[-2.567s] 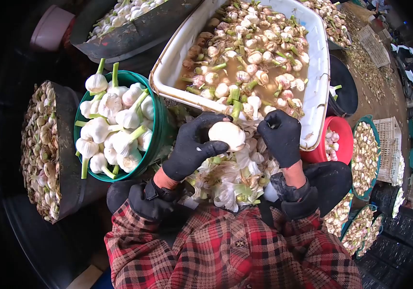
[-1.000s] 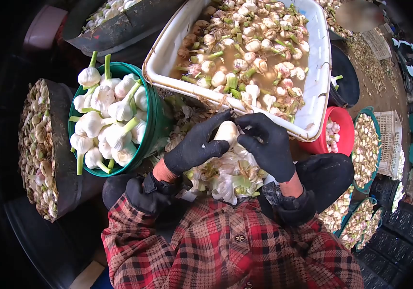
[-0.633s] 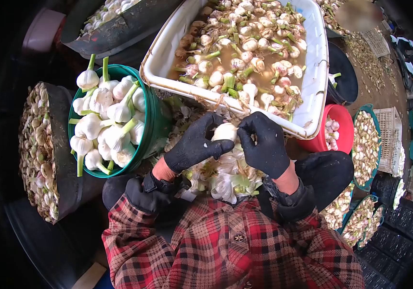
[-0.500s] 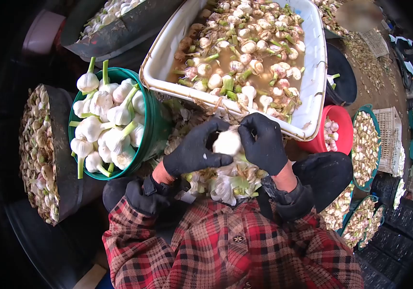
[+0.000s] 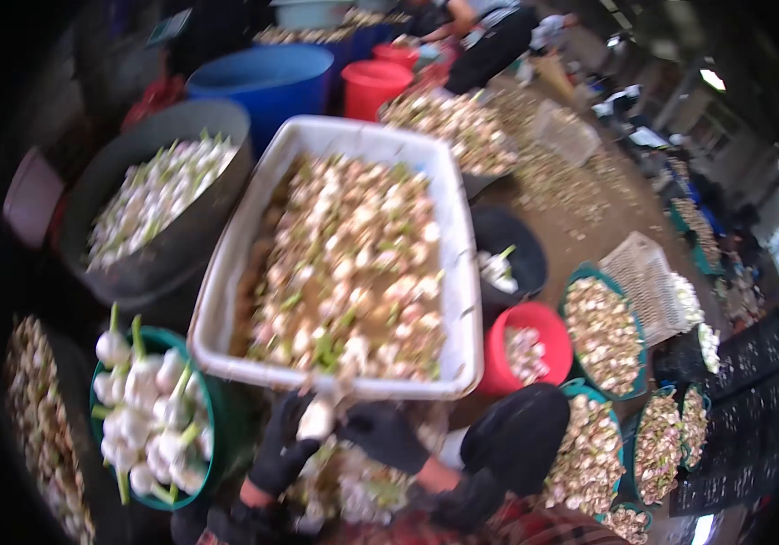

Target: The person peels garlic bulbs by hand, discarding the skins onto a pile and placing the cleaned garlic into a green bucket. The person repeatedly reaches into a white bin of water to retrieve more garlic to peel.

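My left hand (image 5: 279,459), in a black glove, is closed around a pale garlic bulb (image 5: 317,419) just below the front rim of the white tub (image 5: 335,385). Close on the bulb's right is my black-gloved right hand (image 5: 388,438). Its fingers are bent together toward the bulb; blur hides what is between them. Peeled skins and leaf scraps (image 5: 353,477) lie in a heap under both hands. Inside the tub, many garlic bulbs (image 5: 353,245) sit in brownish water.
Left of my hands, a green bucket (image 5: 214,436) holds cleaned white bulbs with green stems. A red bucket (image 5: 553,338) with some bulbs stands right of the tub. Further round are a dark container (image 5: 523,241), a blue barrel (image 5: 262,77) and a plastic crate (image 5: 639,282). Another person (image 5: 498,41) works at the back.
The view has tilted up and swung, so the tub, hands and buckets sit lower and further left, with blur. Both hands stay at the bulb; the right hand appears slightly further from it.
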`<action>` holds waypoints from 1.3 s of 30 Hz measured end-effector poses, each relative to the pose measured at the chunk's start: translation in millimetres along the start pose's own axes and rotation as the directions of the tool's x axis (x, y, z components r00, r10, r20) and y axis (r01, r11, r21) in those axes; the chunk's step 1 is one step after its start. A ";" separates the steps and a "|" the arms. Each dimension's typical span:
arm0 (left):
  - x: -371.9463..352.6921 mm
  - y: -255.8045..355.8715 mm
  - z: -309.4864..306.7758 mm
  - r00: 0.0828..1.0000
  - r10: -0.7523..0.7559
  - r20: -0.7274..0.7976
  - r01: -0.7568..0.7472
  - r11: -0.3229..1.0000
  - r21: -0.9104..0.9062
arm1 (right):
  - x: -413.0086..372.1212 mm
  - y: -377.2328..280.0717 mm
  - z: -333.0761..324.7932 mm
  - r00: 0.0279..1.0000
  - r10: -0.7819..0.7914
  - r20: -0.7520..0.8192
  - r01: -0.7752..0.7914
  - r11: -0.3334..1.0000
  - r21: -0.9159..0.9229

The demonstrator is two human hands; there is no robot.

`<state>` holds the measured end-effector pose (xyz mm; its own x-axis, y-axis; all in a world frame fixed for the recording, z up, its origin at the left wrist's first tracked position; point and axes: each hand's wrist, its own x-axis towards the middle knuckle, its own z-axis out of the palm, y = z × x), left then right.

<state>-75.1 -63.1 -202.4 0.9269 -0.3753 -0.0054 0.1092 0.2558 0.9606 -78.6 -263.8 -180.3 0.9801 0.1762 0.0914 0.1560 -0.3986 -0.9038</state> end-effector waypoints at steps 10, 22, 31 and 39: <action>-3.4 -6.9 25.5 0.966 0.065 -0.250 0.001 0.968 0.252 | -9.1 -12.4 3.4 0.999 0.016 -0.038 -0.016 1.000 -0.006; -10.1 13.1 6.3 0.990 0.105 -0.097 -0.071 0.950 0.306 | -12.3 33.5 11.5 0.985 -0.073 -0.155 0.050 0.988 -0.147; 0.0 2.0 -11.6 0.947 0.221 -0.234 -0.118 0.915 0.386 | -47.2 16.7 -17.6 0.781 -0.047 0.622 0.323 0.884 -0.339; 6.8 24.3 3.7 0.956 0.265 -0.124 -0.117 0.733 0.670 | -25.9 -30.7 -27.9 0.971 -0.143 0.192 0.203 0.918 -0.342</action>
<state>-67.5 -62.7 -178.1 0.9597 -0.1807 0.2153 -0.2688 -0.3661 0.8909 -105.4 -281.3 -143.3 0.9057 0.4008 0.1382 0.3840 -0.6376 -0.6678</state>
